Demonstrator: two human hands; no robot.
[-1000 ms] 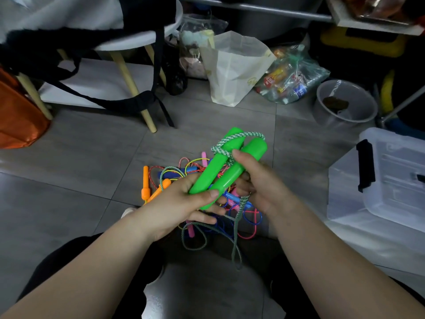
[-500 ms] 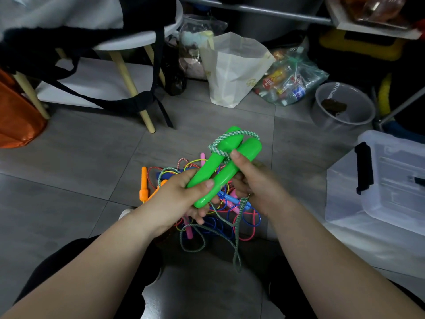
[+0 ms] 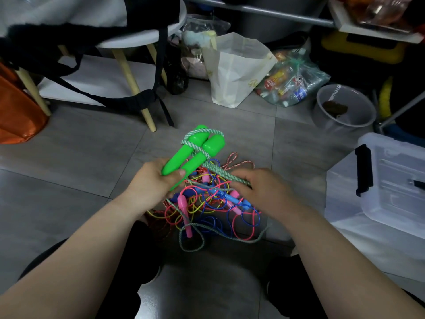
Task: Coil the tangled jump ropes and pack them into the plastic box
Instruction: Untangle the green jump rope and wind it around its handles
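Tangled jump ropes (image 3: 207,206) lie heaped on the floor (image 3: 80,157). Above them the left hand (image 3: 151,183) clasps the paired green handles (image 3: 195,153) as a winding core. The right hand (image 3: 264,189) pinches their braided cord (image 3: 220,173) taut, likely for wrapping. The plastic box (image 3: 391,192) sits lidded at right.

1. Lower ends of the green handles (image 3: 178,158): hidden inside the grip of the left hand (image 3: 149,185).
2. Fingertips of the right hand (image 3: 266,192): motion-blurred; hold on the braided rope (image 3: 220,174) indeterminate.
3. The plastic box (image 3: 391,185): truncated by the right edge.
4. The orange bag (image 3: 18,116): truncated by the left edge.
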